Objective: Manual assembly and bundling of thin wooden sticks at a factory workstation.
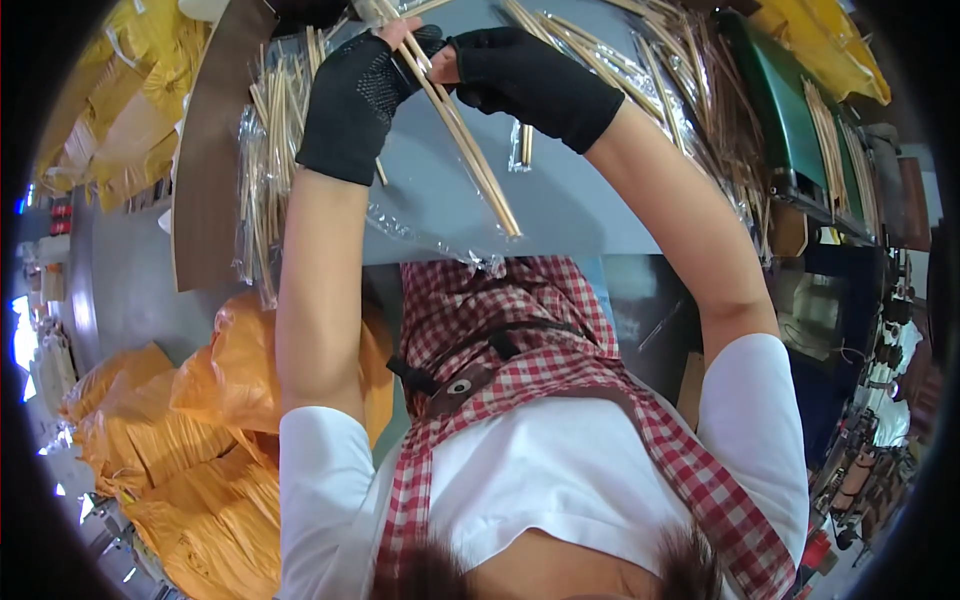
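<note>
Left hand (370, 95), in a black fingerless glove with dotted grip: fingers closed on a bundle of slim, pale wooden sticks (466, 140), held over the worktop, slanting from far left to near right. Right hand (525, 80), in a matching black glove: fingers curled narrow, bare fingertips at the same sticks, just right of the left hand; whether they grip cannot be told.

Beneath: one smooth grey worktop (585, 205). At its near edge, crumpled clear plastic film (440, 246).

Left side of worktop: one heap of pale wooden sticks in clear wrapping (262, 190). Right side: one larger spread of similar wrapped sticks (690, 110), running from the far middle toward the near right.

Beyond, right: one green flat surface with a raised edge (765, 95), bearing loose pale sticks (822, 135).

Beyond, far left: yellow plastic sacks (130, 110). Near left: orange plastic sacks (210, 450).
</note>
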Tool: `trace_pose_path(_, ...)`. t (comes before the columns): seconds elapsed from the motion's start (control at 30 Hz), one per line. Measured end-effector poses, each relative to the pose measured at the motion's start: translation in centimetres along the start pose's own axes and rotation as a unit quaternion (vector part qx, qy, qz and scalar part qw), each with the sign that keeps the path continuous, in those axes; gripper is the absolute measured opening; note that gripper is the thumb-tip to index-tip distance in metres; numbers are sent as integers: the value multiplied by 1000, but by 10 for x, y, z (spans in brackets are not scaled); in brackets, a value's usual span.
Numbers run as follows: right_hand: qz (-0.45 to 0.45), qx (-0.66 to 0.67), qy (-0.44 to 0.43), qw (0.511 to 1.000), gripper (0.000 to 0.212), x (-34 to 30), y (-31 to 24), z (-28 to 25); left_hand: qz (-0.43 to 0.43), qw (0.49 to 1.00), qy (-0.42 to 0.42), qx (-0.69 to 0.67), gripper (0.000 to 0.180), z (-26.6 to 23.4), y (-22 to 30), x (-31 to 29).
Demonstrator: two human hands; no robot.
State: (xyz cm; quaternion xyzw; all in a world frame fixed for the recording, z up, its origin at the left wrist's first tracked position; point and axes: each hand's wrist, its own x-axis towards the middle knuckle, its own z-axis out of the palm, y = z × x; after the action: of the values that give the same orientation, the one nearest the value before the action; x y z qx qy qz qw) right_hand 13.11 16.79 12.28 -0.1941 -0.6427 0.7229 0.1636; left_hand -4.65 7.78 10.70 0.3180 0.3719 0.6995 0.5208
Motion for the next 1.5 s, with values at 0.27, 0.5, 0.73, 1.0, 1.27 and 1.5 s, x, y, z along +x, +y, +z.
trace_pose_path(0.27,6,61,-24,998,26,3,25,17,-18,991,124,45,30,-19,-4,-17)
trace_pose_path(0.5,49,5,-24,999,30,-10,27,26,36,991,120,55,28,-16,-8,-17)
trace_pose_path(0.73,133,54,-79,986,38,-58,43,24,20,989,136,44,27,-25,-11,-7)
trace_pose_path(1.0,47,23,64,997,35,-83,52,56,37,975,217,1,36,-2,-43,-31)
trace_pose_path(1.27,-54,-116,110,986,27,-72,62,35,9,969,219,117,29,58,-55,-84)
trace_pose_path(1.5,-18,28,178,983,34,-51,24,15,-103,961,90,239,24,53,-73,-123)
